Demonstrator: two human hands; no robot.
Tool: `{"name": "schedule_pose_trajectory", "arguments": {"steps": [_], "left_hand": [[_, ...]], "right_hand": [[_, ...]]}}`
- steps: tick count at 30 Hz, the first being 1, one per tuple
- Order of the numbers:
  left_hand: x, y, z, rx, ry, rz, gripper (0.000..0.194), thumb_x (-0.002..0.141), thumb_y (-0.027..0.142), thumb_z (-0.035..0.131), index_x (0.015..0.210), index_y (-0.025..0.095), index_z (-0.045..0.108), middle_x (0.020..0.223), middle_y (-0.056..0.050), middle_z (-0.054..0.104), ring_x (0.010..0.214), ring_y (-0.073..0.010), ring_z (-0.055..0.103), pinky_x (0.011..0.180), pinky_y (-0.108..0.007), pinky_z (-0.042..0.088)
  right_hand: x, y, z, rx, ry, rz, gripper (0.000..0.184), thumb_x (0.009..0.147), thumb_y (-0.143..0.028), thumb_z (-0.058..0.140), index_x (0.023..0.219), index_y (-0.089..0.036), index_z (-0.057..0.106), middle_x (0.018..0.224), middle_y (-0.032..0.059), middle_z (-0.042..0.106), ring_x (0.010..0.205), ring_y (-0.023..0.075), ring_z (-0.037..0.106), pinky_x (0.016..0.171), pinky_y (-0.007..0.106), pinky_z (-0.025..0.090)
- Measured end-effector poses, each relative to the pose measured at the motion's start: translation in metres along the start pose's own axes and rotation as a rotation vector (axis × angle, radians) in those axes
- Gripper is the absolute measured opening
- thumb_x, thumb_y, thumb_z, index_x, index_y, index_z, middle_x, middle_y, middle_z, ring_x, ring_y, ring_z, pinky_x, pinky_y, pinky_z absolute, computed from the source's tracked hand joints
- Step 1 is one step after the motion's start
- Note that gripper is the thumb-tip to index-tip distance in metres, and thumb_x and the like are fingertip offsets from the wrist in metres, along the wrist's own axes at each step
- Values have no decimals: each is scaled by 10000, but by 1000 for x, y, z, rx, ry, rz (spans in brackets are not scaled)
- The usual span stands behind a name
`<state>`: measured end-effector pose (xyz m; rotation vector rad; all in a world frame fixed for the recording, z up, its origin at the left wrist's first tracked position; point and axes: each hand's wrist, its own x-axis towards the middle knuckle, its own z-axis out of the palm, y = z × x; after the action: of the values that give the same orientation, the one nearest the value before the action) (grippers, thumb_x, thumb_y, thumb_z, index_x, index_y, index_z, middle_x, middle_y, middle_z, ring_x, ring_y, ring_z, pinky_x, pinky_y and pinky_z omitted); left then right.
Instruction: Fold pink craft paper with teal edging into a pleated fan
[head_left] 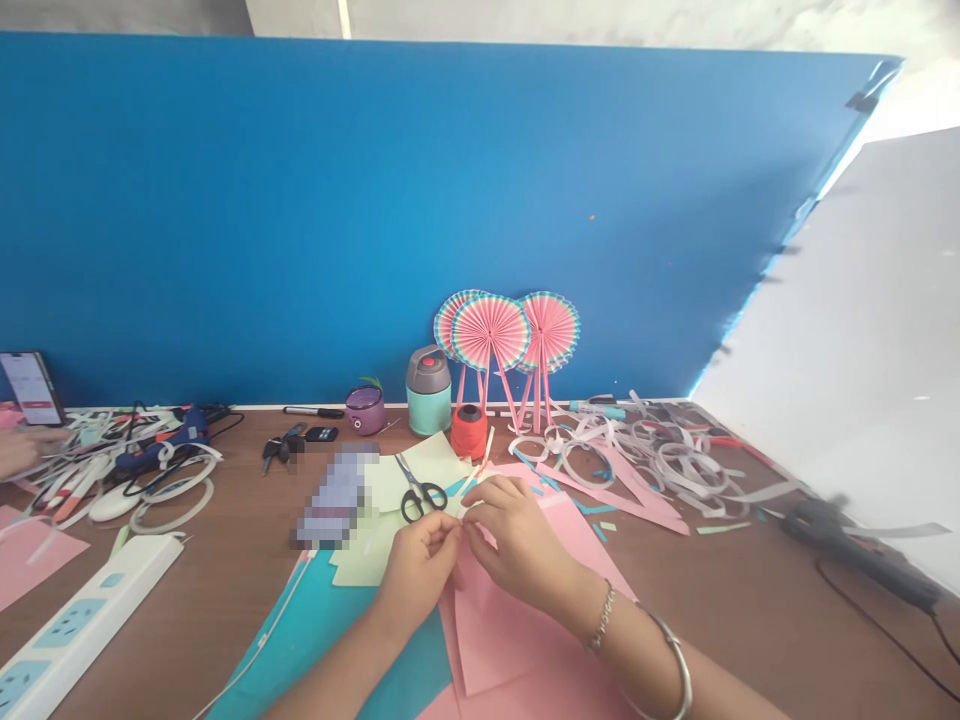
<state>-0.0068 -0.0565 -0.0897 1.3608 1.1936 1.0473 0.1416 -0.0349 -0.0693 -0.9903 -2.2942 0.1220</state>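
My left hand [421, 562] is closed, thumb and forefinger pinching the top left corner of a pink paper sheet [502, 640]. Right beside it, my right hand [517, 535] has its fingers bent and their tips pressed together at the same corner; the exact grip is partly hidden. More pink paper lies beneath this sheet. Just beyond my left hand, black-handled scissors [421, 495] rest on pale green paper [382, 545]. A teal sheet [337, 620] spreads under my left forearm. Past my fingers stands a spool of red thread [469, 432].
Pink round paper fans [491, 333] lean on the blue partition [300, 220]. A teal jar [429, 400] and purple cup [365, 410] stand at the back. Paper strips [660, 460] clutter the right, with a black glue gun [855, 550]. A power strip [82, 630] lies left; another person's hand [26, 450] shows.
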Motion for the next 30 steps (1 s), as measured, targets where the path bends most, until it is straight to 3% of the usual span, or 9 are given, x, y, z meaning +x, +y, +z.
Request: {"name": "schedule_pose_trajectory", "arguments": {"steps": [9, 30], "left_hand": [[1, 1, 0, -12, -1, 2, 181, 801, 317, 481, 743, 168, 566, 442, 51, 523, 402, -113, 495, 432, -209, 361], [0, 0, 0, 17, -19, -26, 205, 806, 355, 487, 726, 178, 552, 445, 41, 548, 397, -107, 507, 384, -184, 332]], "right_hand": [[1, 3, -4, 109, 4, 41, 194, 734, -29, 541, 718, -189, 649, 898, 38, 659, 860, 184, 544, 758, 347, 369], [2, -2, -3, 86, 15, 43, 153, 703, -56, 530, 672, -179, 615, 841, 41, 666, 806, 182, 545, 731, 333, 351]]}}
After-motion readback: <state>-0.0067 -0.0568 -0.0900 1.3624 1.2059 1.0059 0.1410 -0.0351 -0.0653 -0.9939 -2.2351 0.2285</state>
